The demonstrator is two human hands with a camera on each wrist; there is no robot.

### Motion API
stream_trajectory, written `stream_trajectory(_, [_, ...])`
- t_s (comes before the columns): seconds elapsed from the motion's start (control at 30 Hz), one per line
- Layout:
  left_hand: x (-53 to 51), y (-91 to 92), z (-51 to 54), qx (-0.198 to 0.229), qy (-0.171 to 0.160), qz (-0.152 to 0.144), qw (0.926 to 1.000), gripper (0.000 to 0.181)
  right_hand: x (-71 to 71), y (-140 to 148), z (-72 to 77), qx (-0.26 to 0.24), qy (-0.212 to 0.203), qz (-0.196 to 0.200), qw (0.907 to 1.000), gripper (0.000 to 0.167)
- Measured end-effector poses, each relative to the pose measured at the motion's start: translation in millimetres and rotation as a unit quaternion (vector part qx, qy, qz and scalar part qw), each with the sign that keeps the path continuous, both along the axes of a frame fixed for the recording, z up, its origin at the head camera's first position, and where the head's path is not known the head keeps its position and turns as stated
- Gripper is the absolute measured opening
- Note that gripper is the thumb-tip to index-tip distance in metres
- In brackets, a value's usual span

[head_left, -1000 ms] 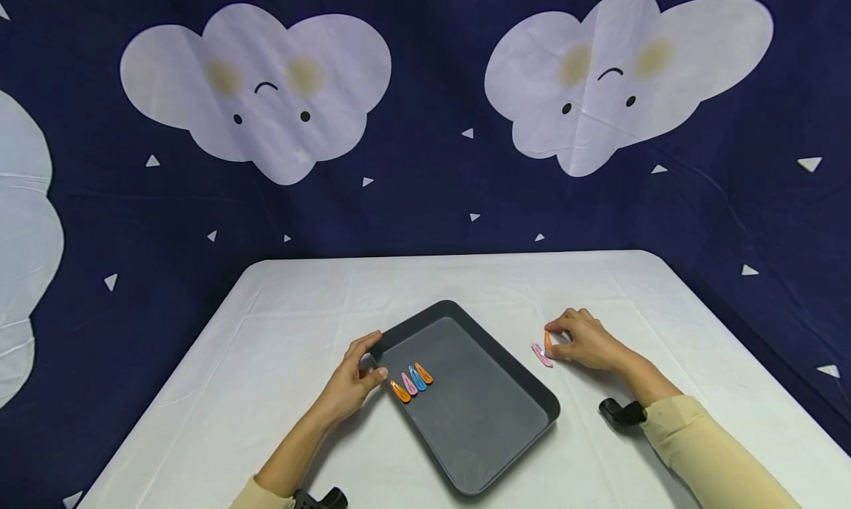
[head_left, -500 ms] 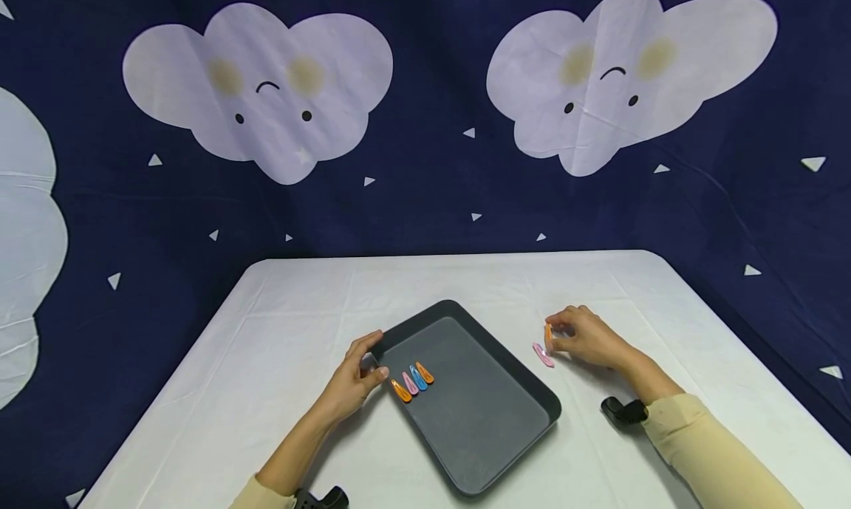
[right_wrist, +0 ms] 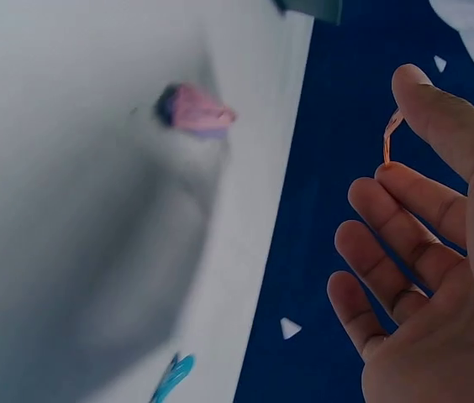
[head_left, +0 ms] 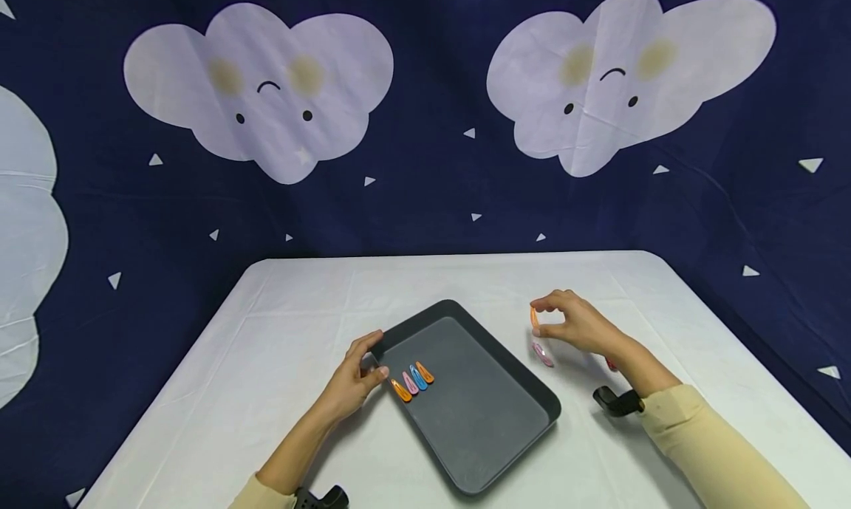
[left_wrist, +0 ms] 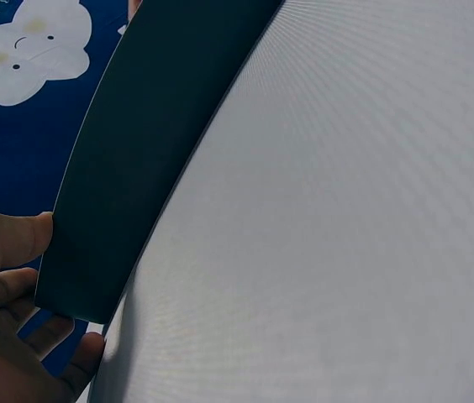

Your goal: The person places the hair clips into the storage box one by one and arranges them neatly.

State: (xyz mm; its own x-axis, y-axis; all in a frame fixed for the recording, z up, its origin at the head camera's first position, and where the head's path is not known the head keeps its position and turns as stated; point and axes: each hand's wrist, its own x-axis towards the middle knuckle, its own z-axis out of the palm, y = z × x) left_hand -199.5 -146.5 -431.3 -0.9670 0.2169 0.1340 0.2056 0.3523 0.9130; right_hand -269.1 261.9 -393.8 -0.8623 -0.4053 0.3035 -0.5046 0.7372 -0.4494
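Note:
My right hand (head_left: 577, 324) pinches an orange hair clip (head_left: 534, 318) end to end between thumb and fingertip, raised off the table. In the right wrist view the orange clip (right_wrist: 390, 138) spans thumb and index finger. A pink hair clip (head_left: 541, 354) lies on the cloth just below. My left hand (head_left: 352, 380) grips the left corner of a dark grey baking tray (head_left: 479, 428), thumb at the rim and fingers around the outside. Inside the tray by that thumb lie several clips in a row: orange (head_left: 400, 391), pink (head_left: 409, 383), blue (head_left: 418, 377) and orange (head_left: 425, 373).
A red clip (head_left: 611, 364) is partly hidden behind my right wrist. The right wrist view shows a blue clip (right_wrist: 172, 378) on the white tablecloth (head_left: 319, 302). Behind the table hangs a dark blue curtain (head_left: 425, 199) with clouds.
My right hand has lifted the orange clip from beside the pink one and moved slightly up and left, uncovering a red clip. The left hand and tray stay put.

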Motion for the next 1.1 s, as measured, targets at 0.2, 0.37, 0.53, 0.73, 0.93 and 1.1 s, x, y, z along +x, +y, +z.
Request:
stream_trajectory(0.2, [0.0,-0.2,0.2,0.0,-0.001,-0.001,1.0,0.059,2.5,-15.8,13.1,-0.011,0.014,0.018,0.9997,0.048])
stream_trajectory(0.37, [-0.5,-0.8,-1.3,-0.006,-0.002,0.0,1.0,0.059,4.5,-30.3,22.4,-0.021,0.037,0.046,0.998,0.048])
stream_trajectory(0.53, [-1.2,-0.9,-3.3,-0.013,-0.007,0.003,0.9999,0.06,5.8,-44.3,29.7,-0.029,0.037,0.068,0.9966,0.05])
stream_trajectory(0.73, [-1.3,-0.8,-3.9,-0.01,-0.002,0.002,0.9999,0.06,7.0,-61.2,35.8,-0.027,0.035,0.083,0.9956,0.049])
stream_trajectory(0.93, [-0.6,-0.1,-1.8,-0.003,0.0,0.0,1.0,0.06,7.8,-77.3,40.0,-0.033,0.024,0.096,0.9945,0.051])
stream_trajectory(1.1, [0.5,0.2,-1.0,0.0,0.004,0.001,1.0,0.059,9.2,-89.9,41.9,-0.029,0.006,0.104,0.9941,0.051])
